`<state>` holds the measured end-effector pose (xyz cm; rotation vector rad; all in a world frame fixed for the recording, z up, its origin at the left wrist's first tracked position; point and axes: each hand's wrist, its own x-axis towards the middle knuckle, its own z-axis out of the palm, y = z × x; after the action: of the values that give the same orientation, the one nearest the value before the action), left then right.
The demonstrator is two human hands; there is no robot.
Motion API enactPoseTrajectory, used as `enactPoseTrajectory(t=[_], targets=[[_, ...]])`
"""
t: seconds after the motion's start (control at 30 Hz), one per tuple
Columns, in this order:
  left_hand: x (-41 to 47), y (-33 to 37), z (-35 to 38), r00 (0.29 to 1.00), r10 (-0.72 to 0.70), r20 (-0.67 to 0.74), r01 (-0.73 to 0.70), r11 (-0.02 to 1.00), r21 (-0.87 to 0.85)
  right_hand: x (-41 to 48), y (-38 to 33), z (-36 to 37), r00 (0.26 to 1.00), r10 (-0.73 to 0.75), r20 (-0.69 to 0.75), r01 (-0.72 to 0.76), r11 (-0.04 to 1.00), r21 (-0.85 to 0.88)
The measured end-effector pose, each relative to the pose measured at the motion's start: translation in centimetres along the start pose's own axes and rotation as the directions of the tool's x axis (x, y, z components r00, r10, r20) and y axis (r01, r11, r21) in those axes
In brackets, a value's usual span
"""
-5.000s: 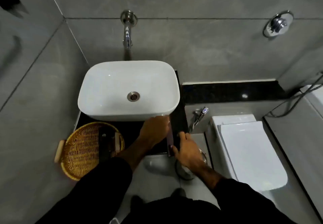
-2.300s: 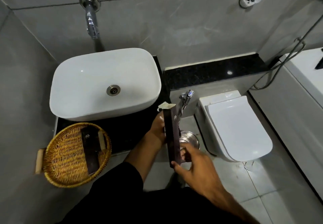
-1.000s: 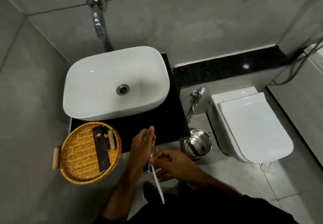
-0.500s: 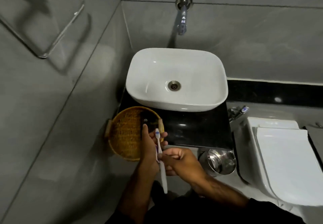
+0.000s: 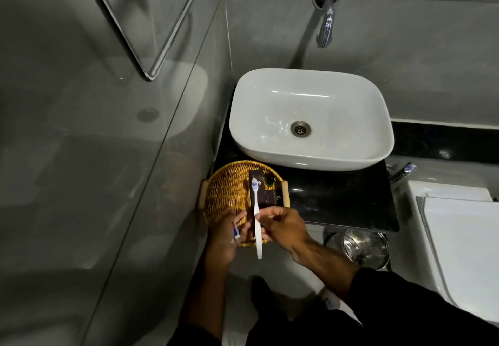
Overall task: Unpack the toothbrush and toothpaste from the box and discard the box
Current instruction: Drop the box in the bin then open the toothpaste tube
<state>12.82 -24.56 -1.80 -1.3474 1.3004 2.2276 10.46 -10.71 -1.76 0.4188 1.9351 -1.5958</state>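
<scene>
My right hand (image 5: 280, 227) pinches a white toothbrush (image 5: 257, 218) at mid-handle, its bristle head pointing away from me over the wicker basket (image 5: 226, 191). My left hand (image 5: 224, 237) holds a small toothpaste tube (image 5: 235, 231) with a red and blue end, just left of the brush. Both hands hover over the basket's near rim. Inside the basket lie dark brown boxes (image 5: 270, 194), partly hidden behind the toothbrush.
The basket sits on a black counter (image 5: 337, 200) in front of a white basin (image 5: 310, 119) under a wall tap (image 5: 325, 24). A steel bin (image 5: 364, 248) stands on the floor below the counter's right end, beside a white toilet (image 5: 459, 251). A glass panel (image 5: 140, 21) is at left.
The dark box that my hands held 2.3 s ago is gone from them; they now hold the toothbrush and toothpaste. My view swung left, and both hands moved over the basket.
</scene>
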Motion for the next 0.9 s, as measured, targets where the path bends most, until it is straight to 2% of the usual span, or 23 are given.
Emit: enactPoseTrajectory(t=[0.1, 0.27, 0.33, 0.4, 0.47, 0.67, 0.83, 0.9], targets=[[2.3, 0.6, -0.6, 0.990, 0.034, -0.140, -0.012, 0.988, 0.155, 2.4, 0.0, 1.3, 0.999, 0.014, -0.050, -0.020, 0.992, -0.124], [3.9, 1.8, 0.0, 1.000, 0.004, -0.006, -0.002, 0.956, 0.293, 5.6, 0.0, 3.2, 0.995, -0.032, -0.094, -0.010, 0.908, -0.418], [4.7, 2.0, 0.1, 0.996, 0.082, -0.026, -0.067, 0.926, 0.371, 6.2, -0.1, 3.9, 0.994, -0.068, -0.089, 0.013, 0.856, -0.516], [5.7, 1.9, -0.1, 0.971, 0.219, -0.095, -0.153, 0.876, 0.458, 6.6, -0.2, 4.6, 0.992, -0.083, -0.091, 0.018, 0.828, -0.561], [6.3, 1.7, 0.0, 0.938, 0.306, -0.165, -0.181, 0.836, 0.519, 7.0, -0.3, 5.1, 0.991, -0.086, -0.106, 0.005, 0.799, -0.601], [7.1, 1.5, 0.6, 0.868, 0.421, -0.264, -0.206, 0.789, 0.578, 7.6, -0.4, 5.7, 0.984, -0.117, -0.134, -0.002, 0.744, -0.668], [6.9, 1.7, 1.4, 0.834, 0.492, -0.251, -0.227, 0.719, 0.657, 7.4, -0.4, 5.9, 0.975, -0.180, -0.127, 0.034, 0.695, -0.719], [6.7, 1.7, 1.6, 0.837, 0.488, -0.248, -0.233, 0.728, 0.645, 7.5, -0.2, 6.0, 0.973, -0.196, -0.121, 0.047, 0.683, -0.729]])
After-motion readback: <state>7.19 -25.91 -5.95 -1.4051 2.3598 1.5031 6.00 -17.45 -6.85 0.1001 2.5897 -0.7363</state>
